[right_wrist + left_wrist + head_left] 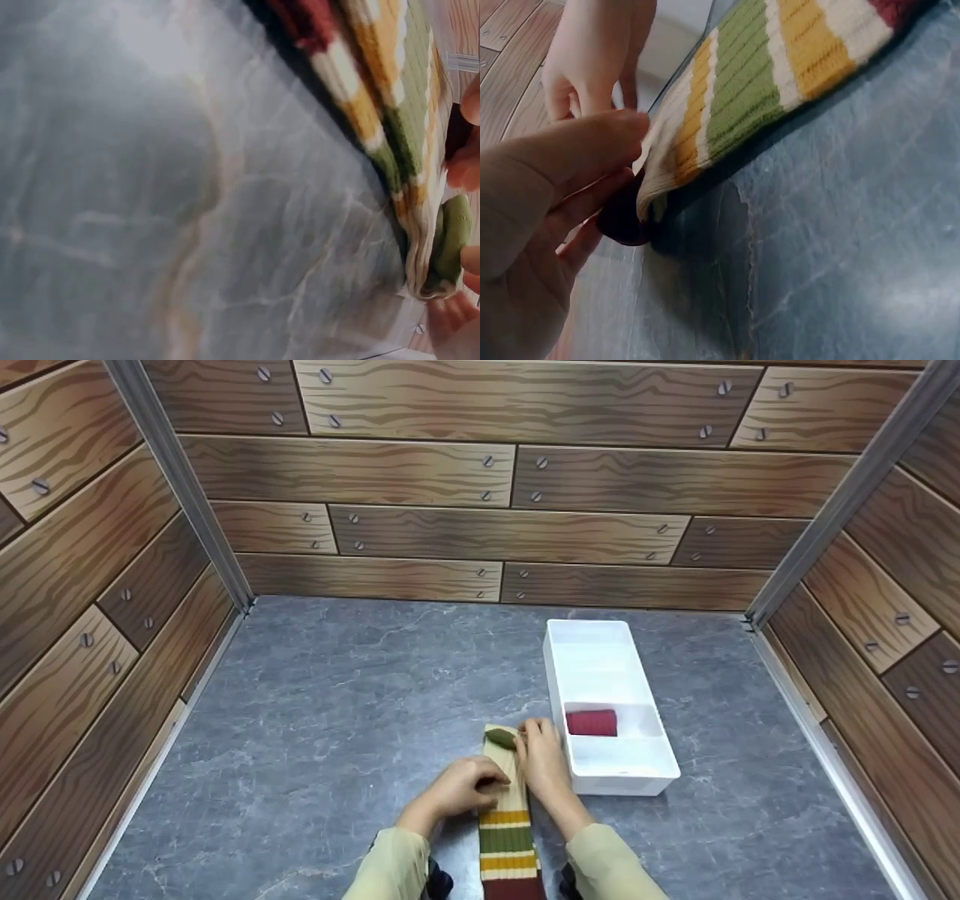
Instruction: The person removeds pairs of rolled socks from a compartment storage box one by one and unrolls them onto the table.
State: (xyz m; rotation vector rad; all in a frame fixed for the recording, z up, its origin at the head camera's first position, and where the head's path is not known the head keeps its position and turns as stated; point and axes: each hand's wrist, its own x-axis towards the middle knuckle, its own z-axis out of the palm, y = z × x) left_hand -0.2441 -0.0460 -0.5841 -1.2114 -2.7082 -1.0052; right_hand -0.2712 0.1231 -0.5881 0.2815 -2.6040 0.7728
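Observation:
A pair of striped knit socks (508, 840), cream, yellow, green and dark red, lies flat in two layers on the grey surface. Its green toe part (500, 738) is folded over at the far cream end. My right hand (543, 757) pinches the sock by that green fold, with fingertips on its right side. On the left edge, my left hand (463, 787) has its fingers curled at the cream part. In the left wrist view, those fingers hold a dark red part (622, 217) jutting from the sock's side. The sock's near end runs out of the head view.
Just right of my right hand stands a white divided box (660, 757). A rolled dark red knit item (592, 723) lies in its middle compartment. Wood-patterned walls (420, 532) enclose the grey marbled surface (315, 720) at the back and both sides.

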